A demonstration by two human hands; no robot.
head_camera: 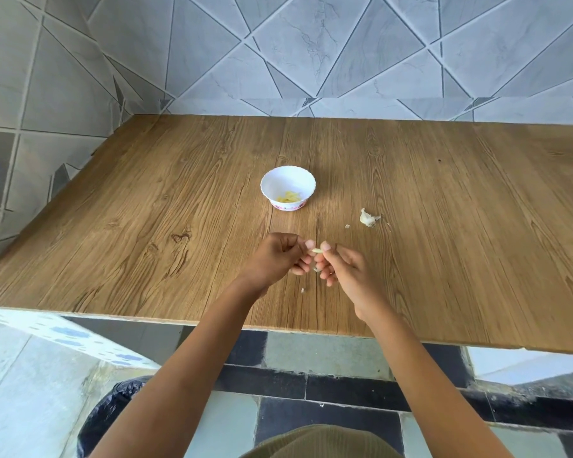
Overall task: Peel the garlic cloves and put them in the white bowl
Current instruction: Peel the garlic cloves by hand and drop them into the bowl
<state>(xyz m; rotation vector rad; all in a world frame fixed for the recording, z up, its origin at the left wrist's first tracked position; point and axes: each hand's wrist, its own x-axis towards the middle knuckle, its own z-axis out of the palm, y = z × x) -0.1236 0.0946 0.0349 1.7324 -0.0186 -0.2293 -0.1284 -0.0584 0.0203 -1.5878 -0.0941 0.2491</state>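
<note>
pinching one garlic clove between them, the left hand and right hand hover near the white bowl, above the table.

Single head cam, wide-angle, looks fwd & down over wooden table, tiled wall behind; mid-range

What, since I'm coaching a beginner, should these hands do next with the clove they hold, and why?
Probably strip off the last skin. The left hand and right hand both pinch the clove over the table, and a pale scrap seems to cling below it, so it likely isn't ready for the white bowl, where peeled cloves already lie.
</note>
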